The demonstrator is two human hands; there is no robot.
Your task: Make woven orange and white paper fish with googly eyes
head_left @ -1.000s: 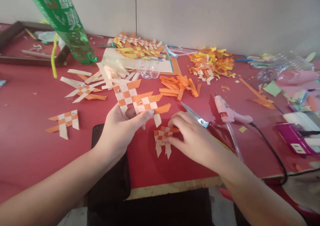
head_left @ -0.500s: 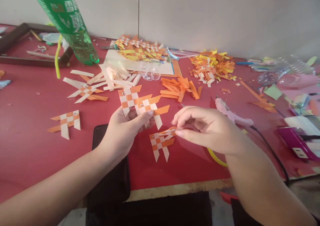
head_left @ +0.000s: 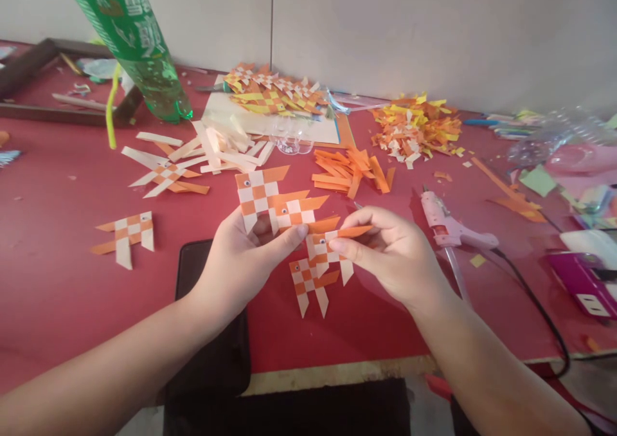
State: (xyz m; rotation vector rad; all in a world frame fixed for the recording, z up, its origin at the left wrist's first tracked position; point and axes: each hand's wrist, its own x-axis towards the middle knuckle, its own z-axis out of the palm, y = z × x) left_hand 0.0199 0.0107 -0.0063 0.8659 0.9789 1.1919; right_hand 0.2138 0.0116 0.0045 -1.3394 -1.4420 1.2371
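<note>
Over the red table (head_left: pixel 62 314): we hold up three chequered orange-and-cream paper fish, namely the upper fish (head_left: pixel 258 195), the middle fish (head_left: pixel 295 212) and the lower fish (head_left: pixel 321 248), each with a small round eye.
Left hand (head_left: pixel 243 249): our thumb presses the overlapping upper and middle pair from the front, the other fingers mostly hidden behind them.
Right hand (head_left: pixel 385 249): our thumb and fingers pinch the lower fish near its tail, its front just beside our left thumb tip.
Fish below: we see a fourth fish (head_left: pixel 304 281) lying on the tabletop, partly covered from view by the lower one.
Fish at left: we have a lone fish (head_left: pixel 130 231) lying well apart from the others.
Loose weave: behind it sits a long-ended woven piece (head_left: pixel 164 174).
Strips: we have cream strips (head_left: pixel 226 150) heaped beside that piece, and orange strips (head_left: pixel 354 171) beyond our hands.
Back row: a fish pile (head_left: pixel 274 89) rests on a white sheet (head_left: pixel 216 109), with a scrap heap (head_left: pixel 419 127) to its right.
Tools: a pink glue gun (head_left: pixel 448 224) lies right of our hands.
Bottle: a green bottle (head_left: pixel 130 44) stands at back left, near a dark frame (head_left: pixel 53 113).
</note>
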